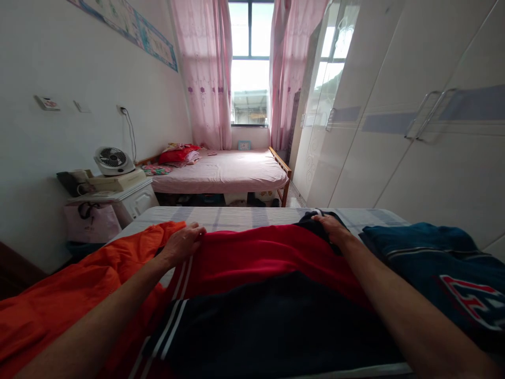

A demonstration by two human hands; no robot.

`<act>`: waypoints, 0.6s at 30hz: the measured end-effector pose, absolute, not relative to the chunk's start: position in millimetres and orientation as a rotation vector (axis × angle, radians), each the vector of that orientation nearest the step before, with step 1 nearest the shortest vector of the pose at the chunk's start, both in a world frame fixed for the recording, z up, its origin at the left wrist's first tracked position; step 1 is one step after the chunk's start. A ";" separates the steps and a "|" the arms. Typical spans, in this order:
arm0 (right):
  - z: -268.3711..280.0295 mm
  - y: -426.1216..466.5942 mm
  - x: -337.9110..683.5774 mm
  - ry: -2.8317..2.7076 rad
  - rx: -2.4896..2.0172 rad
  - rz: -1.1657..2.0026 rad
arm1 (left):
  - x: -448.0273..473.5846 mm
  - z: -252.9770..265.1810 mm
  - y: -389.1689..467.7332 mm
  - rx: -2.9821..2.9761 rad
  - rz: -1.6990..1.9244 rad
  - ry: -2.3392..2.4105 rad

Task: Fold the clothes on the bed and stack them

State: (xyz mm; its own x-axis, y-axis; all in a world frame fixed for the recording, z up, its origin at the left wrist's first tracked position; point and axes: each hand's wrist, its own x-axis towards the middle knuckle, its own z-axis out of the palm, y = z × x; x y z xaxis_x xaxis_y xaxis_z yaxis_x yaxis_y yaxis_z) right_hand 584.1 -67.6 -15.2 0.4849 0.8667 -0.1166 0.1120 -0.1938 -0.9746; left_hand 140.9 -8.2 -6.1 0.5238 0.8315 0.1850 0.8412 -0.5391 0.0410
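A red and dark navy sports garment (272,252) with paired white stripes lies spread across the near bed; whether it is a jacket or trousers I cannot tell. My left hand (184,243) has its fingers closed on the garment's upper left red edge. At the upper right, my right hand (331,229) pinches a bunched dark part of it, where a white strip shows. Orange clothing (98,273) lies beside and under my left forearm. To the right of my right arm sits a folded teal garment (434,252) with a red and white letter patch.
The near bed has a checked sheet (236,216). Beyond it stands a second bed (229,171) with red bedding piled at its left. A fan (113,159) rests on a white bedside cabinet (138,200), with a paper bag (90,223) nearby. White wardrobes (402,173) line the right side.
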 end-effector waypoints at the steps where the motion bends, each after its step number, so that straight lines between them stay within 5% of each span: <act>1: -7.3 -74.4 586.3 -0.847 -1.589 0.848 | 138.5 -2.7 -16.5 -2.688 -0.307 -1.460; 10: -30.5 -220.0 628.7 -0.845 -1.574 1.034 | 90.3 -26.1 -115.1 -2.860 -0.483 -0.760; 18: -29.3 -258.2 628.0 -0.854 -1.704 0.894 | 82.8 -37.7 -122.1 -2.874 -0.506 -1.037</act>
State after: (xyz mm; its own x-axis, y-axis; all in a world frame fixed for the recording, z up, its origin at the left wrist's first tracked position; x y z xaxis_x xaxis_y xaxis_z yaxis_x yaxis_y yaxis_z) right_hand 628.0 -258.2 -29.3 0.4791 0.8612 -0.1699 0.1302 -0.2611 -0.9565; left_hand 82.8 -122.1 -37.7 0.7226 0.6138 0.3178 0.6283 -0.7750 0.0681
